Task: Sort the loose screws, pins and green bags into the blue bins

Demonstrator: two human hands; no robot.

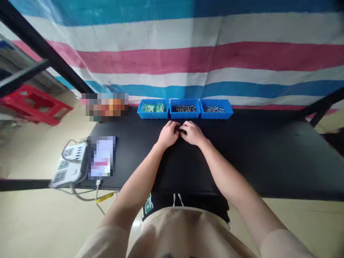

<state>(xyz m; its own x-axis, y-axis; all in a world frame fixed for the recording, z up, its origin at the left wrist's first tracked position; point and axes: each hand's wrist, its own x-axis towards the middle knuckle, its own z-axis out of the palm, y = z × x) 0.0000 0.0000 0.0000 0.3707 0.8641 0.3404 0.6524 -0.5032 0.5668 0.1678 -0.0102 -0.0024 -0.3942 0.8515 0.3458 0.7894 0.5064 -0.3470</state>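
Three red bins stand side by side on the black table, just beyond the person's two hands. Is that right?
Not quite: the bins are blue, not red, as the head view shows. The three do stand side by side on the black table, just beyond the left hand and right hand.

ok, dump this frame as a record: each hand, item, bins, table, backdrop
left hand: curled at a small dark item, grip unclear
right hand: curled at the same item, close to the left hand
item detail: too small to identify
left bin: green-tinted bags
middle bin: many small brassy-and-dark pieces
right bin: slim metallic pieces
table: black; blue bins in a row along its far side
backdrop: striped sheet
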